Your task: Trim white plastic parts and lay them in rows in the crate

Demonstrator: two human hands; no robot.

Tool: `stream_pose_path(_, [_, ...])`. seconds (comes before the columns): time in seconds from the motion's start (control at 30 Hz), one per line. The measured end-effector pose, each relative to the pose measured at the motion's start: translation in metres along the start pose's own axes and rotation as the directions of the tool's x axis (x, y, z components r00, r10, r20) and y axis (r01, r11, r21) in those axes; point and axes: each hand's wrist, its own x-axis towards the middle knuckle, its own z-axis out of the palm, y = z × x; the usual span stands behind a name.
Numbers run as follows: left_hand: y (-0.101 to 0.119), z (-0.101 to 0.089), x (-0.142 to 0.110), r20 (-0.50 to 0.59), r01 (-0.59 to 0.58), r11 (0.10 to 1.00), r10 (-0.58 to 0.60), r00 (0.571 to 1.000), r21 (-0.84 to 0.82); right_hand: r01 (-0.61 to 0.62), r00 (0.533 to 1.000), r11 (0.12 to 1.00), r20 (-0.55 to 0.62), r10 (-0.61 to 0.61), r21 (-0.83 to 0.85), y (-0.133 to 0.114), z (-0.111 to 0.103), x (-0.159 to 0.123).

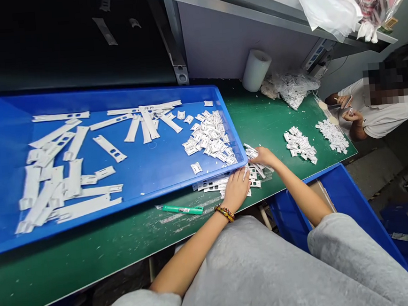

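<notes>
White plastic strips point(257, 183) lie in a loose pile on the green desk point(109, 259), just outside the near right corner of the blue tray point(148, 162) and beside the desk's front edge, a spot that seems to suit both hands' reach. The left hand point(238, 188) rests over the pile with fingers bent, perhaps steadying it; whether they close on a piece cannot be told. The right hand point(262, 157) touches pieces by the tray corner, its fingers bunched narrowly, though what they pinch is hidden. Inside the tray, long strips point(74, 182) lie mostly toward the left and small cut pieces point(211, 136) are heaped against the right end, apparently keeping the sizes apart. A green cutter point(182, 209) lies near the tray's front side, within the left hand's easy reach. Two small heaps point(300, 144) sit toward the desk's right end.
</notes>
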Motion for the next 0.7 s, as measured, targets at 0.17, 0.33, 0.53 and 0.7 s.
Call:
stream_pose_path(0.17, [-0.002, 0.001, -0.002, -0.026, -0.018, 1.000, 0.018, 1.000, 0.004, -0.005, 1.000, 1.000, -0.028, 0.005, 0.012, -0.002, -0.005, 0.000])
stream_pose_path(0.33, [-0.003, 0.006, 0.000, -0.042, -0.029, 1.000, 0.028, 0.999, -0.011, -0.024, 0.998, 1.000, -0.059, 0.024, -0.006, -0.021, 0.007, -0.004])
stream_pose_path(0.53, [-0.005, 0.010, 0.000, -0.033, -0.034, 0.999, 0.033, 0.999, -0.025, 0.009, 0.997, 0.997, -0.078, -0.003, 0.076, -0.035, 0.014, 0.006])
stream_pose_path(0.7, [-0.008, 0.004, -0.015, -0.050, -0.049, 0.998, 0.048, 0.998, -0.024, 0.066, 0.977, 0.977, -0.211, -0.022, 0.203, -0.008, -0.004, 0.005])
